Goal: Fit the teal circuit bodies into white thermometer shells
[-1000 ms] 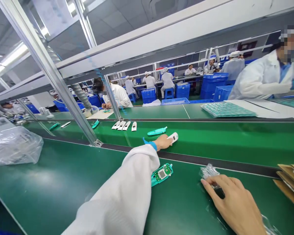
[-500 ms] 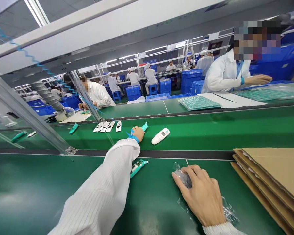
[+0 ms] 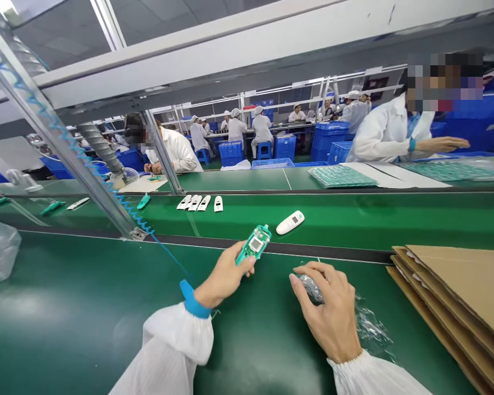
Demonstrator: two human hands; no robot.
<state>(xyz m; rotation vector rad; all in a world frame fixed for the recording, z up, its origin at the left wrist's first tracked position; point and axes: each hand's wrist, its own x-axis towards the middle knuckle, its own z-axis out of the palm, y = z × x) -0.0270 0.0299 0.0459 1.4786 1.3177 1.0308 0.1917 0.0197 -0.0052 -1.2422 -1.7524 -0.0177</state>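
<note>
Left hand [image 3: 224, 274]: I am grasping the green device [image 3: 255, 244], its circuit board [image 3: 260, 236] facing up; earlier this hand was reaching over the belt [image 3: 354, 225].
Green device: now hanging above the bench [image 3: 107, 307], near the belt.
White device [image 3: 290, 223]: still lying on the belt.
Right hand [image 3: 331, 304]: I am still curling over a wrapped grey item [image 3: 312, 288]; whether gripping, I cannot tell.

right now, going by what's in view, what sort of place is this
Most likely an electronics assembly line: the left hand holds an open teal handheld device with a bare circuit board, a blue strap circles that wrist, and white-coated co-workers sit beyond.
</note>
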